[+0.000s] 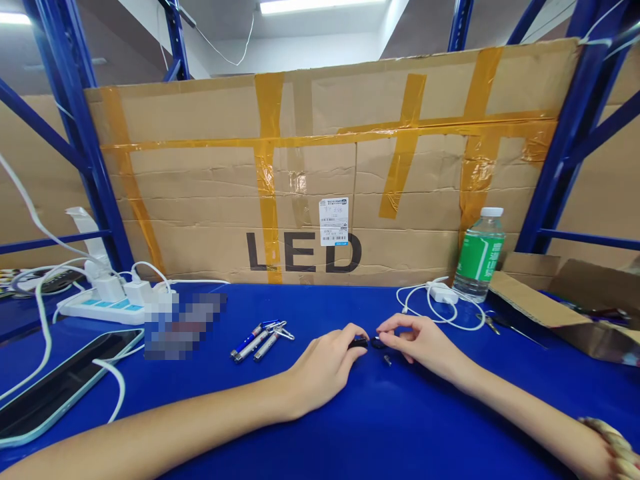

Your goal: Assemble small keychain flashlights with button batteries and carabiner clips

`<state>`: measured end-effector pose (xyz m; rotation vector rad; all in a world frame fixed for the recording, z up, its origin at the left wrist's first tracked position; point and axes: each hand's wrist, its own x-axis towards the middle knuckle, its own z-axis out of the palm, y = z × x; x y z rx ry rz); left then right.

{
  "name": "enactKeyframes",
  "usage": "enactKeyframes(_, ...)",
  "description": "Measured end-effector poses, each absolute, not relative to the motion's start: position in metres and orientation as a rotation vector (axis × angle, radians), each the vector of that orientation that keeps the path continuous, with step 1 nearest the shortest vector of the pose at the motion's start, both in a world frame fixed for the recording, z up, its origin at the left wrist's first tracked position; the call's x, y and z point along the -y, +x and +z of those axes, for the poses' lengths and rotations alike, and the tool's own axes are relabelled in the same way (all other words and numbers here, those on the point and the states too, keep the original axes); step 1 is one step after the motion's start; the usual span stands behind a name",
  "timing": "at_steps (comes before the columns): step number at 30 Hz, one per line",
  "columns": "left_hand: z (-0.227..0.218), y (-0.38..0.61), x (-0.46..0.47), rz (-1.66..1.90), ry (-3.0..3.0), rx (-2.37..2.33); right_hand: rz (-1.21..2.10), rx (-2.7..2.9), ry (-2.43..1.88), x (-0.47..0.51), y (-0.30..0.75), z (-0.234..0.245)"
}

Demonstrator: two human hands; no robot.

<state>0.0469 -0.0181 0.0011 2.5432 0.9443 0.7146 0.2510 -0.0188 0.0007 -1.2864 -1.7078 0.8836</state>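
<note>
Near the middle of the blue table, my left hand (325, 363) is closed on a small black object (358, 343), gripped between thumb and fingers. Just to its right, my right hand (423, 341) has its fingers bent, with the fingertips on a small dark piece (377, 343). The two dark pieces are close together with a narrow gap between them. A tiny metallic part (387, 360) lies on the table below the right fingertips. What exactly the black pieces are is too small to make out.
Several silver and blue pen-like tools (257, 340) lie left of my hands. Further left are a phone (65, 380) and a white power strip (95, 305) with cables. A water bottle (481, 257), a white cable (443, 293) and an open cardboard box (550, 310) stand at the right.
</note>
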Motion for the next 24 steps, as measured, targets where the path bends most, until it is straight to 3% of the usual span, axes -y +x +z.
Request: enactKeyframes(24,0.0063,0.0432,0.0257,0.604,2.656,-0.971,0.48,2.107,-1.262,0.0238,0.2482,-0.0063)
